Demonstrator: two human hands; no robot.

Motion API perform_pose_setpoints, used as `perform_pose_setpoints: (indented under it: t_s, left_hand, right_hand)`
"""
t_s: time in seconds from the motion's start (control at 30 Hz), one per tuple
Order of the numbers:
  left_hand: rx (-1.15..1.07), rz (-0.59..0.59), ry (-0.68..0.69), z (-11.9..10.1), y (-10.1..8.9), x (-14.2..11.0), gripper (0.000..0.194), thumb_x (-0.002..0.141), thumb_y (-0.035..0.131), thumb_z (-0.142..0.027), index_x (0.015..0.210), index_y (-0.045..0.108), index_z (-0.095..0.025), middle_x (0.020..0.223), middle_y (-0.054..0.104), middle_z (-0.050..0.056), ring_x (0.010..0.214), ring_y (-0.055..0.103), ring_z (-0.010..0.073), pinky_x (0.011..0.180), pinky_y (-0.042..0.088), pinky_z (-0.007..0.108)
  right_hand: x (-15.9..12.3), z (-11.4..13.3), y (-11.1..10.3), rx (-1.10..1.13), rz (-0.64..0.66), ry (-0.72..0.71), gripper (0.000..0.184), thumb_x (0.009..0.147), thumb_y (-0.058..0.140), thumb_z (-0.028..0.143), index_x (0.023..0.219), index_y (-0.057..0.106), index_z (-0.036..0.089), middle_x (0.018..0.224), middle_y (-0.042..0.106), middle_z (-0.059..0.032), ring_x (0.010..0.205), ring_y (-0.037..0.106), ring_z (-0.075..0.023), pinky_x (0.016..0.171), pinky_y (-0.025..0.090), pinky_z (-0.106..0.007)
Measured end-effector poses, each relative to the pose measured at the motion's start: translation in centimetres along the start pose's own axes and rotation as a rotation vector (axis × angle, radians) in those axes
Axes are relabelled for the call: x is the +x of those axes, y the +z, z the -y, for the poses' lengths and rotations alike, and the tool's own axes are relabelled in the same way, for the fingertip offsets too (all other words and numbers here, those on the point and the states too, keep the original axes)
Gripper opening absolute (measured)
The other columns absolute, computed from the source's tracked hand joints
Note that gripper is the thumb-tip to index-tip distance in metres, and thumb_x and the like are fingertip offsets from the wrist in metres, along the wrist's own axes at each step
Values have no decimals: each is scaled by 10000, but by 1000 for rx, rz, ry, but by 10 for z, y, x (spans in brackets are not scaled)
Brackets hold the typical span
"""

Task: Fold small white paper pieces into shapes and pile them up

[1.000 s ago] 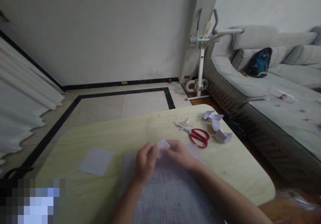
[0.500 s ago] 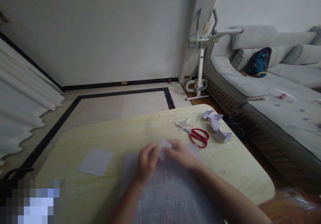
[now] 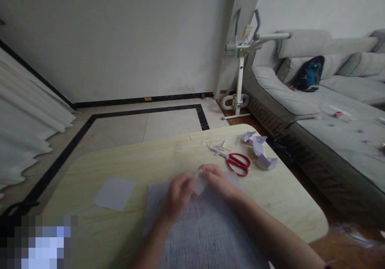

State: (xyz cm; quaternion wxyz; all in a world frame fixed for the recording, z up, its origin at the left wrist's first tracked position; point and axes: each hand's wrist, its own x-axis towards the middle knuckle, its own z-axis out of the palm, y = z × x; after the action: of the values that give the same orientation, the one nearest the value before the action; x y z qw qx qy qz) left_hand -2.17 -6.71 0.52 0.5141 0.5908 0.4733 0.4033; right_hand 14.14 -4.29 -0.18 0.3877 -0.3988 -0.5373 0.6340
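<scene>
Both my hands meet over a small folded piece of white paper (image 3: 199, 182) at the middle of a pale wooden table (image 3: 279, 196). My left hand (image 3: 178, 194) pinches the paper's left side, and my right hand (image 3: 218, 180) pinches its right side, fingers closed on it. Beneath my hands lies a larger white lined sheet (image 3: 195, 229). Red-handled scissors (image 3: 236, 162) lie just right of my right hand, with thin paper strips (image 3: 218, 145) beyond them.
A white paper square (image 3: 114, 192) lies on the table to the left. Several folded paper shapes (image 3: 260, 150) sit near the table's far right corner. A grey sofa (image 3: 315, 112) and a white exercise machine (image 3: 240, 80) stand to the right; a curtain (image 3: 27, 128) hangs left.
My fingers have closed in over the folded paper, pressing it lower between both hands. Everything else on the table stays where it was.
</scene>
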Motion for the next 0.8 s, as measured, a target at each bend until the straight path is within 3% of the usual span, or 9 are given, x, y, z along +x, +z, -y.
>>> perform_pose_setpoints:
  t_s: [0.33,0.5,0.6,0.7,0.8]
  left_hand:
    - [-56,39,-34,0,-3,0,295,856,513,-370,650,555,-163,525,507,-33,501,505,105,489,383,201]
    - [21,-63,-18,2,-1,2,306,874,488,-375,655,540,-167,514,490,-38,497,498,107,483,388,200]
    - [159,-168,79,6,1,4,214,879,500,-340,790,587,-165,647,577,-5,611,564,131,555,444,213]
    - [324,-313,297,11,1,6,205,854,552,-258,1038,589,-176,941,629,65,875,603,183,777,490,292]
    - [488,-301,463,12,0,7,225,854,536,-190,1059,626,-204,1093,596,94,1047,556,218,915,450,364]
  right_hand:
    - [1,5,1,18,-14,5,302,800,500,360,564,473,174,526,381,46,495,346,-94,475,279,-214]
    - [2,4,1,-28,-30,3,343,827,527,433,615,483,167,553,405,44,522,375,-93,501,298,-210]
    - [3,3,1,-106,-49,-28,372,830,532,473,624,470,169,579,410,40,556,389,-100,520,308,-213]
    - [5,2,2,-183,-101,-86,393,840,519,480,605,442,175,576,388,44,556,374,-100,520,301,-217]
    - [6,0,3,-245,-151,-105,398,848,516,469,590,433,177,566,379,48,554,372,-100,523,303,-218]
